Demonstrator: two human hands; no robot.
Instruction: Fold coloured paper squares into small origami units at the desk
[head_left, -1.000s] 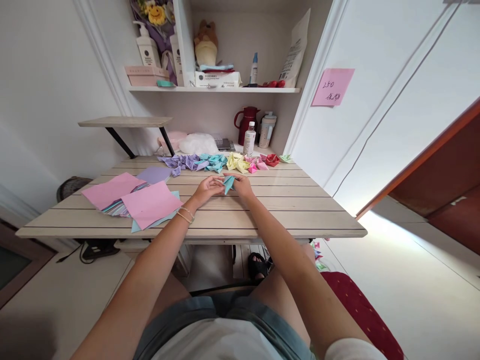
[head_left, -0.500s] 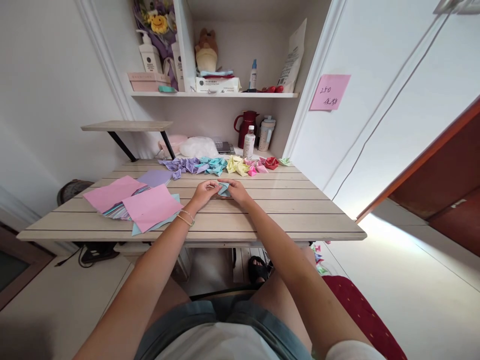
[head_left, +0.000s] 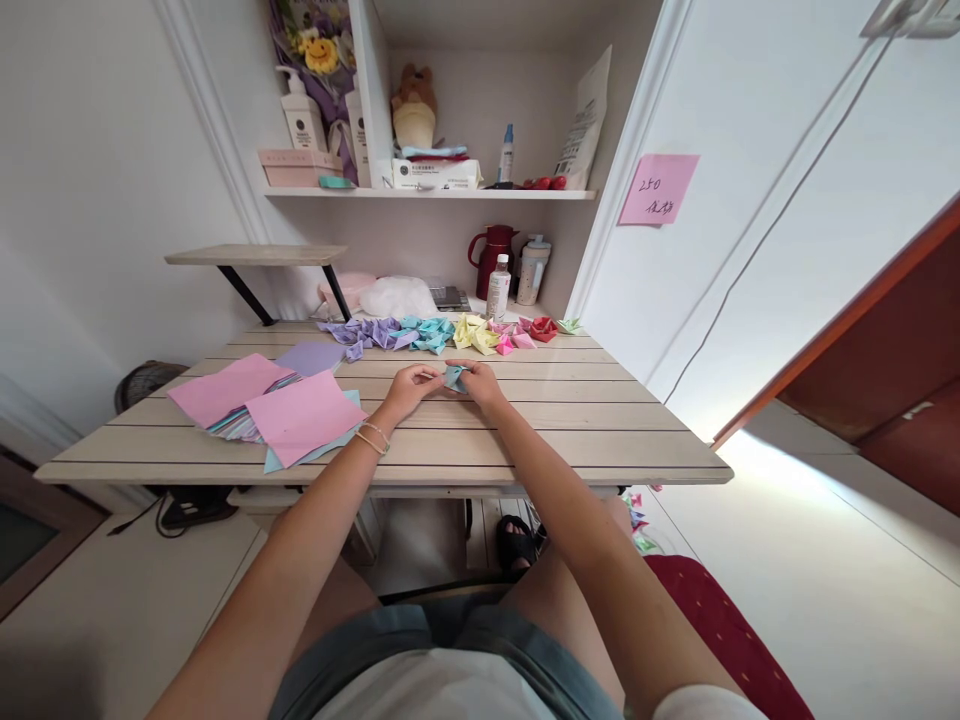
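Note:
A small folded piece of light blue paper (head_left: 454, 378) is between my hands, just above the middle of the table (head_left: 600, 440). My right hand (head_left: 480, 383) pinches it from the right, its fingers partly covering it. My left hand (head_left: 412, 388) has its fingers closed together at the paper's left edge; whether they grip it is hard to make out. Beyond my hands runs a row of folded paper pieces: purple ones (head_left: 375, 332), blue ones (head_left: 427, 333), yellow ones (head_left: 476, 334), pink ones (head_left: 516, 337), a red one (head_left: 543, 329) and a green one (head_left: 570, 326).
Pink sheets (head_left: 304, 418) lie on a paper stack at the left, beside a purple sheet (head_left: 309, 357). A small raised wooden shelf (head_left: 255, 255) stands at the back left. A bottle (head_left: 498, 288), a red jug (head_left: 493, 258) and a tumbler (head_left: 533, 268) stand behind the row.
The blue paper has shifted slightly right and turned in my fingers. My left fingers have drawn out straighter towards its left edge, and my right hand covers more of it.

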